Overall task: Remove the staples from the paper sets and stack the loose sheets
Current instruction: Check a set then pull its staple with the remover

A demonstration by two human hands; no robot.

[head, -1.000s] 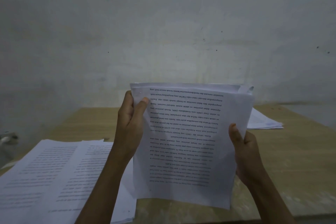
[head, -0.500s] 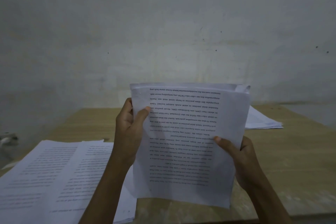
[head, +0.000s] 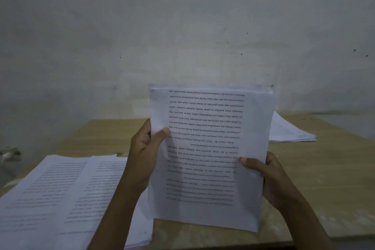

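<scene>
I hold a set of printed paper sheets (head: 207, 158) upright above the wooden table (head: 324, 178), text upside down to me. My left hand (head: 145, 154) grips its left edge, thumb on the front page. My right hand (head: 269, 180) grips the right edge lower down, thumb laid across the front. The set's top edges look squared up. No staple can be made out. A spread of loose printed sheets (head: 60, 199) lies flat at the table's near left.
Another pile of white sheets (head: 288, 131) lies on the far right of the table, partly hidden behind the held set. A plain grey wall rises behind the table. A small pale object (head: 9, 153) sits at the far left edge.
My right thumb has swung from the sheet's right edge across the front page. The folded top-right corner of the set has flattened and the sheets stand more aligned.
</scene>
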